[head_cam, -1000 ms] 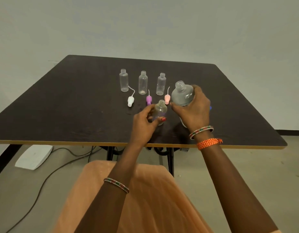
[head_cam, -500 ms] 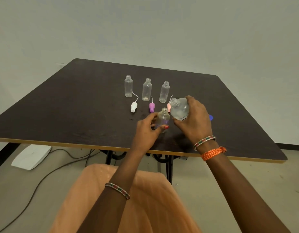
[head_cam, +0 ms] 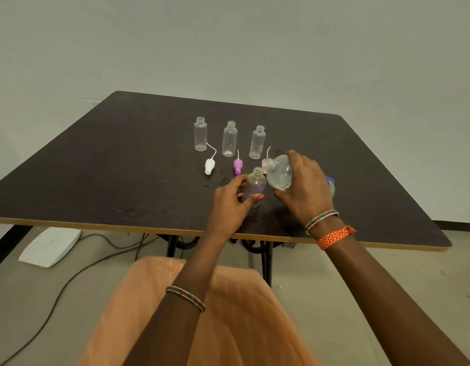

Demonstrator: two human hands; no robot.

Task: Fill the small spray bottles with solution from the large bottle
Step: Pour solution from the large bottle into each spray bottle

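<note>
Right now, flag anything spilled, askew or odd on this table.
No spill shows. The only tilted thing is the large bottle, tipped by the right hand toward the small bottle held by the left hand; that suits pouring. Three spray heads lie loose.

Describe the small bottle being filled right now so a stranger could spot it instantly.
On the dark table, four small clear bottles stand near the middle. Three form a back row; the bottle being filled stands alone in front, gripped by the left hand, with the tilted large bottle beside its mouth.

Clear glossy plastic bottles (head_cam: 229, 140) on matt dark wood-grain table (head_cam: 96, 170)
</note>
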